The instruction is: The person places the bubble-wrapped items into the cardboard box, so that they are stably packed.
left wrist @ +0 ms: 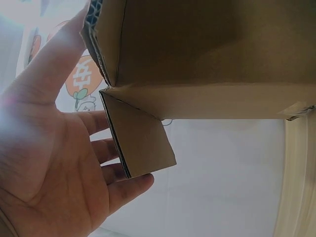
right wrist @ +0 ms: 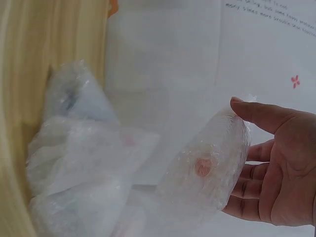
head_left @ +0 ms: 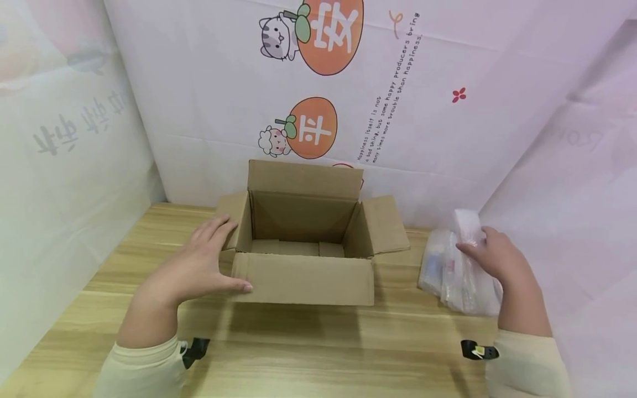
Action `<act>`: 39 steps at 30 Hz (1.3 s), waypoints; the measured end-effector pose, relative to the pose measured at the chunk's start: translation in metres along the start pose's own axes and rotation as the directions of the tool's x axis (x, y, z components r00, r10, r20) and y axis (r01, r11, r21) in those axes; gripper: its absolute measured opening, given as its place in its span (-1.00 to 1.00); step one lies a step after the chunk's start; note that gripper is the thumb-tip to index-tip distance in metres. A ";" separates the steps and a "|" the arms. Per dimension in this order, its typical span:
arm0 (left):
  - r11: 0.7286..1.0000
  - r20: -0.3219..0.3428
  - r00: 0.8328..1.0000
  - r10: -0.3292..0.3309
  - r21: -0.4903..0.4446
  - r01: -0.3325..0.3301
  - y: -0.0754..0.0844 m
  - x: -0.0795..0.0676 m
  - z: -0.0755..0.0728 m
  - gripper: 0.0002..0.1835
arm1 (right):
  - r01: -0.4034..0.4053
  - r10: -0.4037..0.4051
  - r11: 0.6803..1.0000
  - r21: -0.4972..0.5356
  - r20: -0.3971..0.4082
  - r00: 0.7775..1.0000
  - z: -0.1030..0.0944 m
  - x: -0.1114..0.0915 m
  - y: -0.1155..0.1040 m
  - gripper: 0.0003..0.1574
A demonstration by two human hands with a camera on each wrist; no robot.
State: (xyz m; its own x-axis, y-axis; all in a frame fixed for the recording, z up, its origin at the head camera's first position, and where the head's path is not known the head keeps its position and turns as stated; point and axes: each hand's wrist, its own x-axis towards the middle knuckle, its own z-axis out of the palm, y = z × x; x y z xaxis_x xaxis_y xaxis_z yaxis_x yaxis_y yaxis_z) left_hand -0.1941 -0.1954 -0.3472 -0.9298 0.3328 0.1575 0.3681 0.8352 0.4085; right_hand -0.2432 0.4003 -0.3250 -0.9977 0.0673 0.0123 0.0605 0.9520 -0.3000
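An unsealed cardboard box (head_left: 303, 279) stands on the table with its flaps folded outward. My left hand (head_left: 204, 268) is spread at its left corner, fingers against the left side flap (left wrist: 138, 138) and thumb against the front flap. Seen from the left wrist, the fingers lie behind that flap, nearly straight. On the right, my right hand (head_left: 497, 254) holds a bubble-wrapped package (right wrist: 207, 163) between thumb and fingers; a reddish round spot shows through the wrap. Below it lie several more bubble-wrapped packages (head_left: 443, 265), their contents blurred by the plastic.
The wood-grain table (head_left: 298, 359) runs in front of the box. A white printed cloth (head_left: 209, 83) hangs behind it, and pale cloth also closes off the left and right sides. Black straps with small devices (head_left: 196, 351) sit at both wrists.
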 end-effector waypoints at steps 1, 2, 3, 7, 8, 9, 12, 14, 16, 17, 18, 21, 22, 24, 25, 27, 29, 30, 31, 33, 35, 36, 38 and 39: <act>1.000 -0.003 1.000 0.004 0.001 -0.004 0.000 0.000 0.000 0.44 | 0.013 -0.013 1.000 0.000 -0.008 1.000 -0.003 0.000 -0.005 0.25; 1.000 -0.006 1.000 0.007 0.002 -0.007 0.000 0.000 0.000 0.44 | 0.024 -0.024 1.000 -0.001 -0.017 1.000 -0.005 0.000 -0.009 0.24; 1.000 -0.009 1.000 0.009 0.003 -0.009 0.000 0.000 0.001 0.44 | 0.037 -0.037 0.999 -0.003 -0.025 0.999 -0.008 0.000 -0.014 0.23; 1.000 -0.012 1.000 0.010 0.005 -0.010 0.000 0.000 0.000 0.44 | 0.063 -0.063 0.998 -0.016 -0.039 0.997 -0.020 0.003 -0.031 0.24; 1.000 -0.013 1.000 0.010 0.005 -0.010 0.000 0.000 0.000 0.44 | 0.067 -0.067 0.998 -0.018 -0.041 0.997 -0.023 0.004 -0.035 0.25; 1.000 -0.013 1.000 0.011 0.006 -0.011 0.000 0.001 0.000 0.43 | 0.069 -0.069 0.997 -0.020 -0.036 0.997 -0.025 0.006 -0.038 0.26; 1.000 -0.017 1.000 0.014 0.007 -0.013 0.000 0.001 0.000 0.43 | 0.081 -0.082 0.997 -0.016 -0.038 0.996 -0.030 0.011 -0.049 0.28; 1.000 -0.018 1.000 0.015 0.008 -0.015 0.000 0.002 0.000 0.43 | 0.092 -0.092 0.996 -0.014 -0.039 0.995 -0.033 0.013 -0.055 0.29; 1.000 -0.017 1.000 0.014 0.009 -0.013 -0.001 0.002 0.000 0.43 | 0.102 -0.103 0.995 -0.011 -0.041 0.994 -0.036 0.015 -0.062 0.29; 1.000 -0.016 1.000 0.013 0.010 -0.013 -0.001 0.002 0.000 0.43 | 0.108 -0.108 0.994 -0.013 -0.040 0.993 -0.038 0.016 -0.066 0.29; 1.000 -0.015 1.000 0.013 0.010 -0.013 -0.001 0.002 0.000 0.42 | 0.114 -0.115 0.993 -0.016 -0.040 0.993 -0.039 0.017 -0.069 0.28; 1.000 -0.013 1.000 0.014 0.010 -0.013 -0.001 0.002 0.000 0.42 | 0.136 -0.136 0.991 -0.018 -0.039 0.990 -0.043 0.019 -0.080 0.27; 1.000 -0.013 1.000 0.014 0.010 -0.014 -0.001 0.002 0.000 0.42 | 0.142 -0.143 0.990 -0.020 -0.037 0.989 -0.045 0.020 -0.083 0.27; 1.000 -0.012 1.000 0.014 0.009 -0.014 0.000 0.003 0.000 0.42 | 0.158 -0.158 0.987 -0.018 -0.032 0.987 -0.047 0.021 -0.091 0.27; 1.000 -0.012 1.000 0.014 0.008 -0.014 0.000 0.002 0.000 0.42 | 0.165 -0.166 0.986 -0.018 -0.029 0.986 -0.048 0.021 -0.094 0.28; 1.000 -0.014 1.000 0.014 0.007 -0.014 0.000 0.003 0.000 0.41 | 0.183 -0.184 0.983 -0.013 -0.026 0.983 -0.050 0.021 -0.102 0.26; 1.000 -0.013 1.000 0.012 0.005 -0.012 0.000 0.002 0.000 0.41 | 0.200 -0.200 0.980 -0.010 -0.028 0.979 -0.052 0.021 -0.110 0.24; 1.000 -0.013 1.000 0.012 0.005 -0.012 0.000 0.002 0.000 0.41 | 0.208 -0.208 0.978 -0.011 -0.031 0.978 -0.053 0.020 -0.114 0.23; 1.000 -0.015 1.000 0.011 0.003 -0.011 -0.001 0.002 0.000 0.41 | 0.215 -0.216 0.976 -0.013 -0.033 0.976 -0.054 0.020 -0.117 0.22; 1.000 -0.015 1.000 0.012 0.000 -0.012 -0.001 0.001 0.001 0.41 | 0.229 -0.229 0.973 -0.011 -0.041 0.973 -0.055 0.019 -0.124 0.19; 1.000 -0.018 1.000 0.012 -0.001 -0.012 -0.001 0.001 0.001 0.41 | 0.238 -0.239 0.971 -0.013 -0.046 0.970 -0.056 0.019 -0.130 0.19; 1.000 -0.020 1.000 0.012 -0.001 -0.012 -0.001 0.001 0.002 0.41 | 0.245 -0.245 0.970 -0.010 -0.048 0.968 -0.057 0.020 -0.133 0.19; 1.000 -0.018 1.000 0.012 0.000 -0.012 -0.002 0.001 0.002 0.41 | 0.250 -0.251 0.968 -0.012 -0.046 0.967 -0.058 0.020 -0.139 0.19; 1.000 -0.020 1.000 0.010 0.002 -0.010 -0.002 0.001 0.002 0.41 | 0.253 -0.254 0.967 -0.013 -0.043 0.966 -0.058 0.020 -0.142 0.19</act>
State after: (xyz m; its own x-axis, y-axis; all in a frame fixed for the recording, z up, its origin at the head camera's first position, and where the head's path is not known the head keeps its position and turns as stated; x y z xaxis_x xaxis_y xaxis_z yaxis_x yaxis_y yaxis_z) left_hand -0.1955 -0.1957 -0.3500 -0.9259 0.3322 0.1799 0.3775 0.8326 0.4053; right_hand -0.2701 0.2836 -0.2270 -0.9780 -0.1636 0.1292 -0.1938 0.9419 -0.2743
